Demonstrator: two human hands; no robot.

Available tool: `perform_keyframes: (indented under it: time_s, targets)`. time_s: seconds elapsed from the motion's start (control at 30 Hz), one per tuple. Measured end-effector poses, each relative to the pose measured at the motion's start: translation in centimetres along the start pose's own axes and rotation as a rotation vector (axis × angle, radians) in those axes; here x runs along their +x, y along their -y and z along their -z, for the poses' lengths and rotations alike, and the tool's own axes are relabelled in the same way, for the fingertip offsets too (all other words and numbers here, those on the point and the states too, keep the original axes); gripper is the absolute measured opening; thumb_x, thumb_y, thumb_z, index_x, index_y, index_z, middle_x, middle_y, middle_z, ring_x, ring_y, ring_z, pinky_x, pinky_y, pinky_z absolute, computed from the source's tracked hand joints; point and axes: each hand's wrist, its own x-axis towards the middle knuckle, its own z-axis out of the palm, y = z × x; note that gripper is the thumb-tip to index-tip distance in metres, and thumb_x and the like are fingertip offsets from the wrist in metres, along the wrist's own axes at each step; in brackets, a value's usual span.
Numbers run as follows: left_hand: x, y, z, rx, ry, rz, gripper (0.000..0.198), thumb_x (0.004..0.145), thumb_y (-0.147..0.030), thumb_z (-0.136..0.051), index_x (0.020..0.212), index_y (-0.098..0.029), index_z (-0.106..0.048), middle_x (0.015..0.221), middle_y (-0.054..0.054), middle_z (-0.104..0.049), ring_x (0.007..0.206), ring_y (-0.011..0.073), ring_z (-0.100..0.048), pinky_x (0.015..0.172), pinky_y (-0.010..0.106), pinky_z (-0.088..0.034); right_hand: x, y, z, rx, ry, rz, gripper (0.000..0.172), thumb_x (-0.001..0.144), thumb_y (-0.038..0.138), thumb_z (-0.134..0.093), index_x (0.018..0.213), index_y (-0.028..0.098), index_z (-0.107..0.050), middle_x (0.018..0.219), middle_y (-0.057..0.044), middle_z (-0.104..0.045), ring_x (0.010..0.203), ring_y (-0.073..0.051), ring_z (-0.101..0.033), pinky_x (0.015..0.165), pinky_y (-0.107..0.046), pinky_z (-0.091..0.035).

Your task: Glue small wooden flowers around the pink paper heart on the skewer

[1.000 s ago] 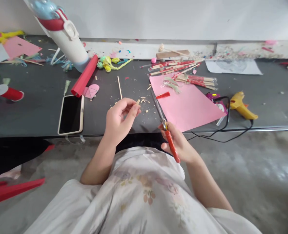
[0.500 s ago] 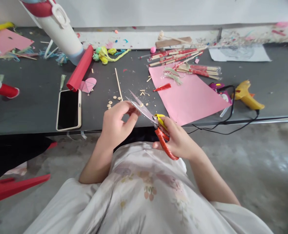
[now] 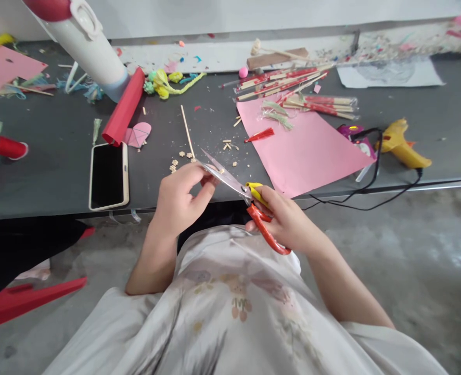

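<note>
My right hand (image 3: 283, 216) grips a pair of scissors (image 3: 230, 182) with one yellow and one red handle. The blades stand apart and point up and left, towards my left hand (image 3: 183, 195). Thumb and fingers of that hand are pinched together at the blades, and what they hold is hidden. A tiny pale bit (image 3: 221, 171) shows between the blades. Just beyond my left hand lie a thin wooden stick (image 3: 187, 130) and several small flower-shaped wooden pieces (image 3: 174, 165). Short cut stick pieces (image 3: 227, 144) are scattered past the scissors.
A phone (image 3: 109, 176), a red paper roll (image 3: 124, 107) and a bottle (image 3: 92, 52) stand or lie left. To the right are pink paper (image 3: 308, 151), wrapped sticks (image 3: 281, 86) and a yellow glue gun (image 3: 402, 146) with its cord. Red thread (image 3: 10, 147) lies far left.
The view has shifted slightly. Both hands keep nearly the same pose, and the scissor blades look a little closer together than before.
</note>
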Motion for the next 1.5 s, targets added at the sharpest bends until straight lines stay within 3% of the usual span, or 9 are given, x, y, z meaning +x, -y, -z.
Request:
perform_keyframes:
  time_s: [0.17,0.33,0.5,0.7,0.9,1.03,1.3,1.5]
  targets:
    - [-0.1,0.6,-0.7,-0.118,-0.013,0.030,0.007,0.086,-0.016,-0.064,0.087,-0.020,-0.070,0.081,-0.002,-0.073,0.072,0.0107,-0.067,0.070,0.020,-0.053,0.1,0.4,-0.6,-0.022,-0.026,-0.100,0.047,0.084,0.068,-0.059,0.083,0.024,-0.042,0.068,0.004,-0.049,0.058,-0.012,-0.043,0.056,-0.025,-0.038]
    - [-0.8,1.1,-2.8,-0.299,-0.084,0.114,0.014,0.095,-0.032,-0.056,0.090,-0.022,-0.064,0.078,-0.001,-0.068,0.068,0.0105,-0.065,0.068,0.023,-0.053,0.4,1.0,-1.5,-0.008,-0.081,-0.120,0.049,0.084,0.070,-0.055,0.077,0.026,-0.036,0.063,0.004,-0.051,0.052,-0.013,-0.044,0.051,-0.025,-0.035]
    - [-1.3,0.9,-4.4,-0.237,-0.201,0.118,0.025,0.100,-0.042,-0.048,0.092,-0.023,-0.062,0.073,-0.002,-0.062,0.062,0.0087,-0.060,0.061,0.022,-0.049,0.4,1.5,-2.2,-0.027,-0.137,-0.074,0.044,0.087,0.067,-0.051,0.079,0.025,-0.037,0.064,0.002,-0.054,0.052,-0.014,-0.049,0.050,-0.026,-0.034]
    - [-1.4,0.5,-5.0,-0.233,-0.345,0.090,0.024,0.099,-0.040,-0.049,0.088,-0.022,-0.061,0.071,-0.002,-0.060,0.064,0.0098,-0.059,0.066,0.025,-0.049,0.2,1.6,-2.3,-0.095,-0.141,-0.085,0.044,0.087,0.067,-0.051,0.083,0.024,-0.040,0.067,-0.001,-0.058,0.057,-0.017,-0.055,0.053,-0.028,-0.040]
    - [-1.8,0.3,-4.8,-0.286,-0.298,0.021,0.015,0.098,-0.031,-0.051,0.091,-0.023,-0.061,0.066,-0.005,-0.059,0.056,0.0069,-0.056,0.058,0.022,-0.045,0.2,0.8,-2.6,-0.138,-0.200,0.044,0.056,0.085,0.074,-0.048,0.102,0.021,-0.047,0.088,-0.011,-0.066,0.077,-0.026,-0.064,0.063,-0.037,-0.050]
    - [-1.9,0.2,-4.4,-0.297,-0.247,0.033,0.014,0.098,-0.028,-0.052,0.089,-0.023,-0.061,0.066,-0.005,-0.059,0.054,0.0060,-0.055,0.055,0.021,-0.044,0.1,0.6,-2.7,-0.120,-0.204,0.077,0.059,0.085,0.075,-0.048,0.106,0.020,-0.047,0.094,-0.013,-0.066,0.085,-0.028,-0.065,0.070,-0.040,-0.052]
    - [-2.2,0.4,-4.5,-0.350,-0.204,0.135,0.018,0.099,-0.038,-0.049,0.091,-0.024,-0.059,0.060,-0.005,-0.053,0.049,0.0074,-0.052,0.050,0.022,-0.042,0.4,0.8,-2.4,-0.107,-0.169,-0.008,0.050,0.084,0.072,-0.052,0.093,0.022,-0.048,0.077,-0.004,-0.062,0.066,-0.020,-0.059,0.058,-0.030,-0.043]
    - [-2.2,0.5,-4.6,-0.407,-0.186,0.163,0.017,0.098,-0.037,-0.052,0.091,-0.024,-0.060,0.060,-0.006,-0.054,0.048,0.0056,-0.052,0.046,0.019,-0.040,0.4,1.1,-2.2,-0.169,-0.135,-0.064,0.046,0.087,0.068,-0.049,0.087,0.022,-0.046,0.073,-0.004,-0.060,0.062,-0.018,-0.057,0.054,-0.028,-0.037]
